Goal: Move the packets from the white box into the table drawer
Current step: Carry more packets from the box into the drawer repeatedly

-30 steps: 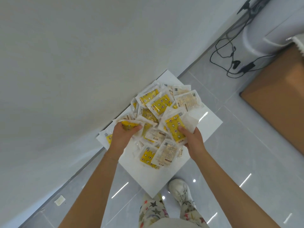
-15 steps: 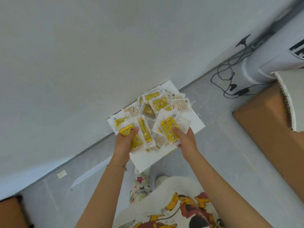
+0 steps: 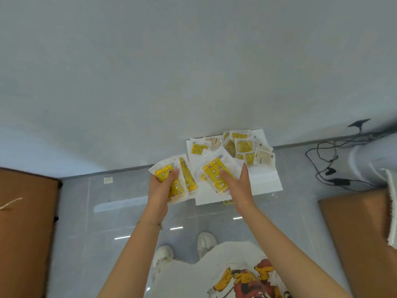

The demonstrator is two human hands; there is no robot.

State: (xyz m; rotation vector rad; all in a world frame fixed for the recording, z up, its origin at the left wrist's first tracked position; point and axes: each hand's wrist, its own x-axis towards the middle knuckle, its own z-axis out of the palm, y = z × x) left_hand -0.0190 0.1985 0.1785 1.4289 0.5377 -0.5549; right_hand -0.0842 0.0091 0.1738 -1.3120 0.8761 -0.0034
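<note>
The white box lies flat on the grey floor against the wall, with several yellow and clear packets piled at its far end. My left hand grips a small bunch of yellow packets, lifted just left of the box. My right hand holds another bunch of yellow packets above the box's near half. Both bunches hang in the air well above the floor. No drawer is in view.
A brown table surface fills the left edge and a second brown surface the right. Black cables trail on the floor at the right by a white appliance. My white shoes stand below the box.
I have risen from the box with both hands still gripping packets, so the box looks smaller and farther. The view has swung left, bringing the left brown surface into sight.
</note>
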